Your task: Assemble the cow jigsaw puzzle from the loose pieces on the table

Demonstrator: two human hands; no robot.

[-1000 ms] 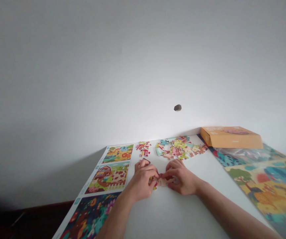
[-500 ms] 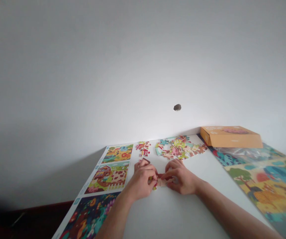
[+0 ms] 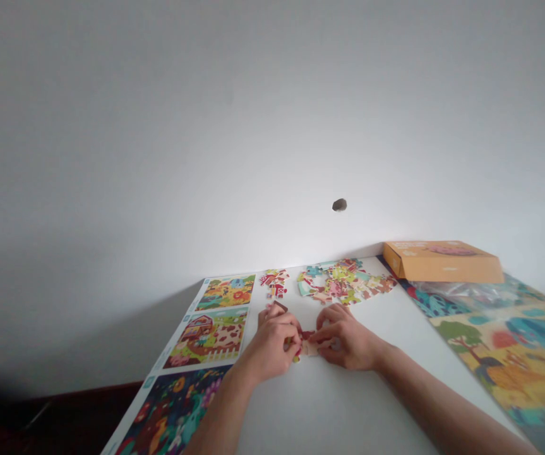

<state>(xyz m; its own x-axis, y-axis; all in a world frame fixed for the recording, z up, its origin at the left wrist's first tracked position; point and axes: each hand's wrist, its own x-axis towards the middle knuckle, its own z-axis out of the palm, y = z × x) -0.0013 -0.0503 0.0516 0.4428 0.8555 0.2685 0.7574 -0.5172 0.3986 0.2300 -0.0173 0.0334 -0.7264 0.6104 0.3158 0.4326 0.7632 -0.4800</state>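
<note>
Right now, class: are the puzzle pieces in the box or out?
Out: the pieces lie loose on the table, away from the box.

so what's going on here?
A person at a white table has their left hand and right hand together on a small cluster of jigsaw pieces. Ahead lie a heap of loose pieces and a smaller red-and-white group. To the left is a printed sheet of puzzle pictures; to the right, a large colourful picture and an orange box.
</note>
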